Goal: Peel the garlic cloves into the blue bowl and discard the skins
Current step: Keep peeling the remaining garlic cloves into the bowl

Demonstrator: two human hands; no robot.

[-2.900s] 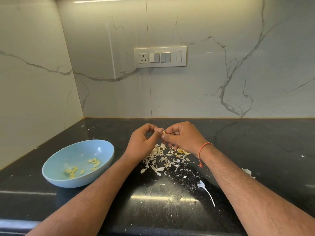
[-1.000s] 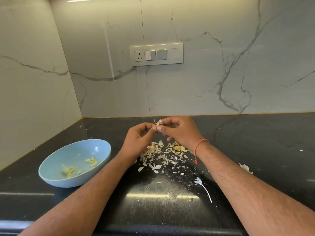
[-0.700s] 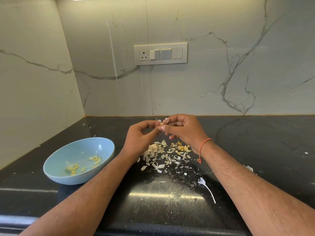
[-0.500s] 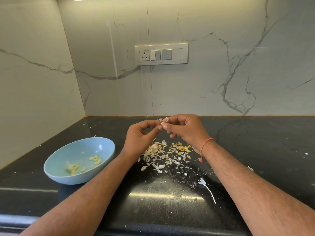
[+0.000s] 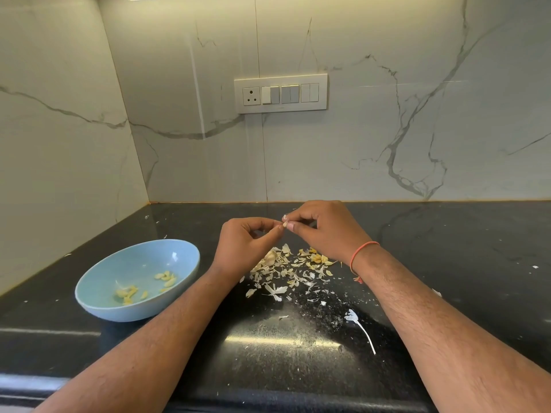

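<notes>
Marble wall [image 5: 387,84] at the back and on the left side, white with grey lines. Switch plate [image 5: 280,93] stuck on the back wall, up above the hands.

Black shiny bench [image 5: 462,248] below, reaching to the left corner where the two walls meet.

Blue bowl [image 5: 98,305] near the left edge of the bench, standing flat, well apart from both hands. Peeled garlic pieces [image 5: 165,278] lying inside the bowl, small and yellow, in two little groups.

Pile of skins [image 5: 293,268] in the middle of the bench, white and yellow flakes spread out, just under both hands and between the two wrists. One long white stalk bit [image 5: 362,327] lying closer to the front edge, beside the right arm.

Left hand [image 5: 243,248] raised over the skins, fingers curled, thumb and first finger pinching a garlic clove [image 5: 285,224]. Right hand [image 5: 323,228] right next to it, fingers curled too, fingertips pinching the same clove from the other side. Orange thread [image 5: 362,251] tied round the right wrist.

Clove very small, pale, held up in the air between the two sets of fingertips, above the back part of the pile. A white bit of skin sticking up at its top.
</notes>
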